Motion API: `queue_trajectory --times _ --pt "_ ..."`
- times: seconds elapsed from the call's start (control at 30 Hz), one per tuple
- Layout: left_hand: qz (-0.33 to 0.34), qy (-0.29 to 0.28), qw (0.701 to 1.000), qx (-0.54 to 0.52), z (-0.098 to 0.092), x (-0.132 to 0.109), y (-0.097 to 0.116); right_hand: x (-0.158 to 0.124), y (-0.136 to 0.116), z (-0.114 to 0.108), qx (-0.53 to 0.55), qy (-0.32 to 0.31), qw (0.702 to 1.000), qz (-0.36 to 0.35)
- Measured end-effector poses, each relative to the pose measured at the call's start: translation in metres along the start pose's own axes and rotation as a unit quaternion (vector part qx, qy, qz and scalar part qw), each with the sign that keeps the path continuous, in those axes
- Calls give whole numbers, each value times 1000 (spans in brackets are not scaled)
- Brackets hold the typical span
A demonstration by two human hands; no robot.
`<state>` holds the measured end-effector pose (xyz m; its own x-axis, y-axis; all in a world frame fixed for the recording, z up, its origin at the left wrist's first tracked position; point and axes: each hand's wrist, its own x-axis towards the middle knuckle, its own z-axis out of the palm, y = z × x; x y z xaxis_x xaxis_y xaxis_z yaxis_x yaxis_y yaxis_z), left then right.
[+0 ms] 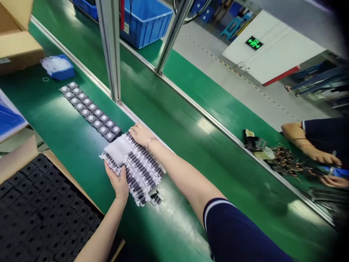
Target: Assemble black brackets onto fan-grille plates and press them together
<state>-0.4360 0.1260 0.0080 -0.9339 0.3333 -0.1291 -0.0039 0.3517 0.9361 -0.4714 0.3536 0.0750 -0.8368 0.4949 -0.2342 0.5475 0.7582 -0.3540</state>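
Observation:
Rows of small parts with black cylindrical middles and white ends (140,169) lie packed side by side on the green bench. A white sheet or block (117,149) covers part of them. My left hand (118,182) grips the near left side of this group, its thumb along the edge and its fingers partly hidden. At the far side, my right hand (141,134) curls over the outer row, with a bracelet at the wrist. Just beyond the group, black square fans with white centres (91,111) lie in two long rows. A few loose parts (156,199) sit at the group's near right end.
A carton of black square pieces (40,203) stands at the lower left. A small blue bin of clear rings (64,69) is farther back. A metal post (110,54) rises from the bench's rail. Across the belt, another person's hands (324,156) work near a wire pile (287,160).

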Motion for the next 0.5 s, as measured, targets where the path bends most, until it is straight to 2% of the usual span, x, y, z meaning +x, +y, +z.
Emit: queue_trajectory --times 0.2,0.33,0.43,0.5 --pt "7 -11 1000 20 18 -24 3 -11 19 -3 -7 -15 1000 25" --pt "20 -16 999 31 28 -43 5 -27 31 -10 -6 -15 1000 13" --pt "48 -10 998 37 16 -36 2 -28 26 -18 -4 22 1000 2" --pt "73 15 996 48 -1 -15 1 -21 12 -24 4 49 999 -17"
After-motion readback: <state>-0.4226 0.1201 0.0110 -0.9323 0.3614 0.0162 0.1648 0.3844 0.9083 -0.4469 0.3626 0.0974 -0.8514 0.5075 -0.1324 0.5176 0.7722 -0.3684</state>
